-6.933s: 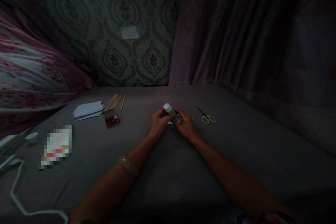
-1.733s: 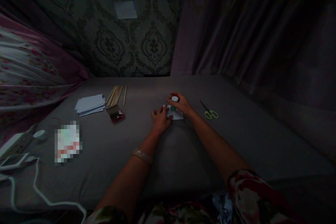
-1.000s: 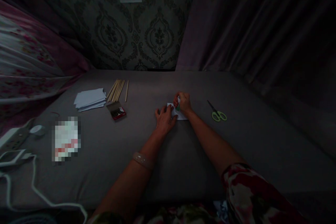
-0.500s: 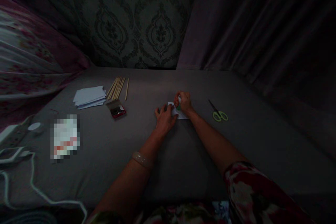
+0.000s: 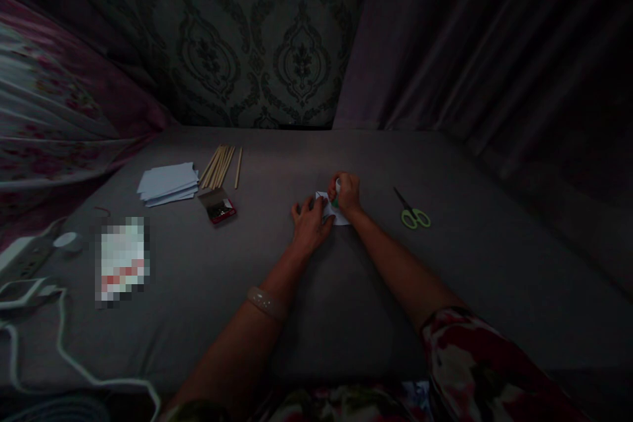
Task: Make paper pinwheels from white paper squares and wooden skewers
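Note:
A small white piece of paper lies on the grey sheet in the middle of the view. My left hand rests flat on its left part, fingers spread, pinning it down. My right hand is closed round a green and white glue stick, tip down on the paper. Most of the stick is hidden inside the fist.
Green-handled scissors lie right of my hands. To the left are a small red box, a bundle of wooden sticks and a stack of white paper. A power strip and white cable sit at far left.
The glue stick went from upright in both hands to tip-down on the paper in my right hand. My left hand moved onto the paper. In the last second little has shifted.

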The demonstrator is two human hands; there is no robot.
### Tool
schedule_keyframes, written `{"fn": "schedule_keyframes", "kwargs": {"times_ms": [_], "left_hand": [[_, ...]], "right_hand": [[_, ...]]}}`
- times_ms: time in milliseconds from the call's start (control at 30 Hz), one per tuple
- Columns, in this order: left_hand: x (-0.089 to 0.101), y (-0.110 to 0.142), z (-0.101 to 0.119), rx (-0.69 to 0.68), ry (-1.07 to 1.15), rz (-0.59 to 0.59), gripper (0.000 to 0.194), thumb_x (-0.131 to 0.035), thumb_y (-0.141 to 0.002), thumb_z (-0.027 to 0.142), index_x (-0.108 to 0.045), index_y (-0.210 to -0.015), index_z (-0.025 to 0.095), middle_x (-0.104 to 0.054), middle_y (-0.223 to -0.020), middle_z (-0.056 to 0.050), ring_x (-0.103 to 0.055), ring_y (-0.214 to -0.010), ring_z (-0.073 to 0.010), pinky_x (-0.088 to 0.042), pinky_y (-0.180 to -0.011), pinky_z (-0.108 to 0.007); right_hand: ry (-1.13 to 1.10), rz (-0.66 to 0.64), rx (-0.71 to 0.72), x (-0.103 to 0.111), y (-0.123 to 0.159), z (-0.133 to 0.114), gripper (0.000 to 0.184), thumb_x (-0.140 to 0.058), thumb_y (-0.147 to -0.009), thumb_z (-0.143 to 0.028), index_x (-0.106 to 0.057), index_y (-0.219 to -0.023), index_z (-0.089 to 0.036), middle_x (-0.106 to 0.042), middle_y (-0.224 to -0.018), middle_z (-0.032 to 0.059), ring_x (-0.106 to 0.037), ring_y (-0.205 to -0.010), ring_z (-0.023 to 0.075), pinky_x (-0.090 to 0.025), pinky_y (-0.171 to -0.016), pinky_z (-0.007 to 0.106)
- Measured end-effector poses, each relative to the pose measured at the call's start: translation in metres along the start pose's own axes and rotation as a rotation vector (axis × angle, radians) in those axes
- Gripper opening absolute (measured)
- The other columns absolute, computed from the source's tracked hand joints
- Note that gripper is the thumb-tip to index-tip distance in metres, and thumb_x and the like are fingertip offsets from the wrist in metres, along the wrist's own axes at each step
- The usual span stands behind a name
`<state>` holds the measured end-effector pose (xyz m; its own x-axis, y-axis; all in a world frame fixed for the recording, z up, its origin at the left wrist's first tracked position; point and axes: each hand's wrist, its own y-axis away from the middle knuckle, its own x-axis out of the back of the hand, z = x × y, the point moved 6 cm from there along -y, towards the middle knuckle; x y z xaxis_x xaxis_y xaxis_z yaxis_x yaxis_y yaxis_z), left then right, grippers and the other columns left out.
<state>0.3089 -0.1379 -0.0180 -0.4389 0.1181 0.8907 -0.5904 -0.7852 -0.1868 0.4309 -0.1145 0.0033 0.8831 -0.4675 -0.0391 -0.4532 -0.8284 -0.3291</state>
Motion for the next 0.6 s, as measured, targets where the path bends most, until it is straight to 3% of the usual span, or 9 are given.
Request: {"fn": "schedule_keyframes", "kwargs": {"times_ms": [200,333,400,500,600], "left_hand": [[0.0,-0.001,-0.001,0.007,0.045,0.017,0.046,-0.048,-0.088,0.032,-0.044,-0.131,0.019,-0.054,-0.135,-0.01,-0.037,-0.132,-0.0265,-0.017,-0.109,-0.052],[0.002,0.0,0.0,-0.019,0.071,0.043,0.045,-0.049,-0.086,0.029,-0.045,-0.13,0.022,-0.056,-0.133,-0.009,-0.037,-0.132,-0.0248,-0.018,-0.109,-0.05],[0.002,0.0,-0.001,-0.013,0.081,0.052,0.046,-0.052,-0.084,0.028,-0.047,-0.129,0.021,-0.055,-0.134,-0.011,-0.039,-0.132,-0.0248,-0.018,-0.109,-0.05],[0.005,-0.001,-0.003,0.002,0.104,0.091,0.046,-0.055,-0.082,0.027,-0.05,-0.127,0.019,-0.055,-0.134,-0.013,-0.041,-0.13,-0.0254,-0.02,-0.108,-0.048],[0.014,0.002,-0.004,-0.008,0.119,0.178,0.038,-0.053,-0.083,0.024,-0.055,-0.12,0.021,-0.06,-0.127,-0.011,-0.046,-0.125,-0.0247,-0.025,-0.105,-0.046]], "right_hand": [[0.109,0.177,-0.014,0.001,-0.002,0.001,0.035,-0.033,-0.084,-0.03,-0.043,-0.051,-0.023,-0.041,-0.04,-0.0038,-0.04,-0.035,0.01,-0.032,-0.04,0.023],[-0.012,0.187,-0.124,0.0,-0.007,0.0,0.035,-0.038,-0.084,-0.034,-0.04,-0.051,-0.023,-0.04,-0.041,-0.0049,-0.038,-0.036,0.0091,-0.032,-0.039,0.022],[-0.151,0.282,-0.161,0.014,-0.01,-0.005,0.034,-0.038,-0.084,-0.036,-0.039,-0.053,-0.023,-0.038,-0.041,-0.0057,-0.037,-0.036,0.0091,-0.033,-0.038,0.022],[-0.354,0.538,-0.21,0.051,-0.009,-0.009,0.035,-0.037,-0.085,-0.043,-0.038,-0.056,-0.023,-0.039,-0.045,-0.0059,-0.04,-0.039,0.0094,-0.039,-0.04,0.022],[-0.442,0.546,-0.31,0.077,-0.006,-0.004,0.029,-0.046,-0.08,-0.039,-0.035,-0.058,-0.023,-0.038,-0.047,-0.007,-0.041,-0.041,0.0087,-0.042,-0.042,0.022]]}}
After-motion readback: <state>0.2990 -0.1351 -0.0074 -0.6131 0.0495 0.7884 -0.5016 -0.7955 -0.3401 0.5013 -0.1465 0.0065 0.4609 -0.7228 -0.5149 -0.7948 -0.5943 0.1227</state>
